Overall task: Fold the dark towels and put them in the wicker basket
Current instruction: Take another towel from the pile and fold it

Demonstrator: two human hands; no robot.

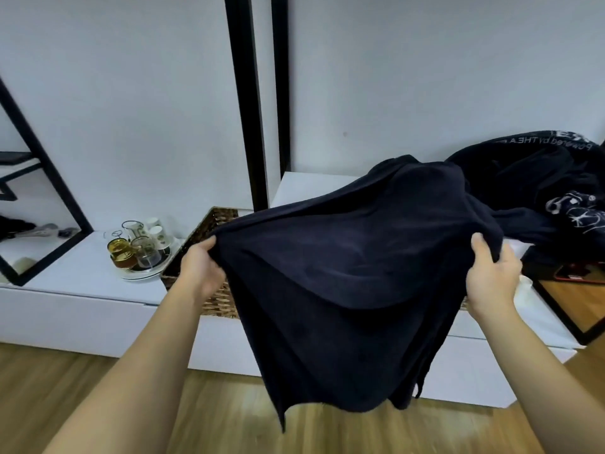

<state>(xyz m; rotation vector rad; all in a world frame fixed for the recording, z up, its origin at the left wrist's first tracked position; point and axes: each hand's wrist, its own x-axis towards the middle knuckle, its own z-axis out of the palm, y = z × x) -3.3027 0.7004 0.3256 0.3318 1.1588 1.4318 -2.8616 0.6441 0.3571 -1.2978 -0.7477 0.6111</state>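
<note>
The dark towel point(343, 273) hangs unfolded in the air before the wicker basket point(209, 234), its top edge pinched by left hand point(201, 270) and right hand point(491, 276); folding is beginning, so next bring the corners together.

Navy towel point(343, 273), brown woven basket point(209, 231), white bench point(82, 276)

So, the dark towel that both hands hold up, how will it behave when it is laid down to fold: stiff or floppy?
Probably floppy: the dark towel sags between the left hand and the right hand and hangs in loose folds. It seems light, since pinches at two edges carry it. It will likely crumple unless it is spread flat.
</note>
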